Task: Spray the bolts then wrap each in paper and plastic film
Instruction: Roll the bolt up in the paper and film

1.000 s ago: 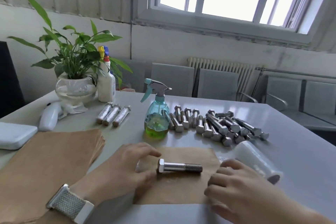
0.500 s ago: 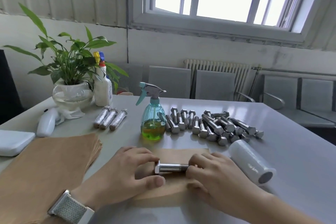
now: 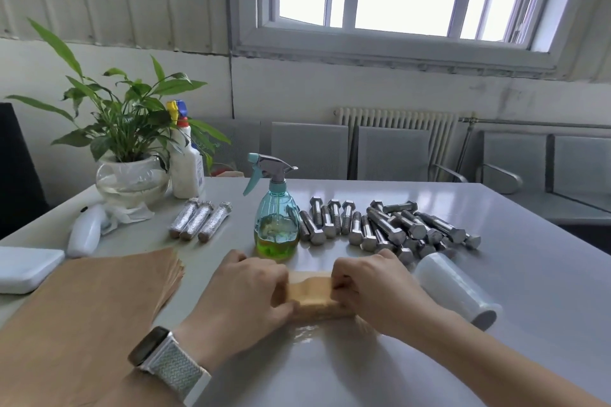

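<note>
Both hands are curled around a roll of brown paper (image 3: 310,294) at the near centre of the bench (image 3: 496,307): the left hand (image 3: 246,299) grips its left end with thumb underneath, the right hand (image 3: 373,294) pinches its right end with bent fingers. Half a second ago a bare bolt lay in plain sight on the flat sheet between the hands; now the sheet is folded up and over it and the bolt itself is hidden, so by my reading the paper layer of this piece is being rolled shut and the film comes next. A wet patch shines on the bench just at 6 o'clock from the roll. At 3 o'clock lies the roll of plastic film (image 3: 458,291), close to the right wrist. At 12 o'clock stands the spray bottle (image 3: 276,218), with the heap of unwrapped bolts (image 3: 386,228) at 1 o'clock. At 10 o'clock lie three finished wrapped bolts (image 3: 200,221), and at 9 o'clock the stack of brown paper sheets (image 3: 92,301), so most of the job remains.
</note>
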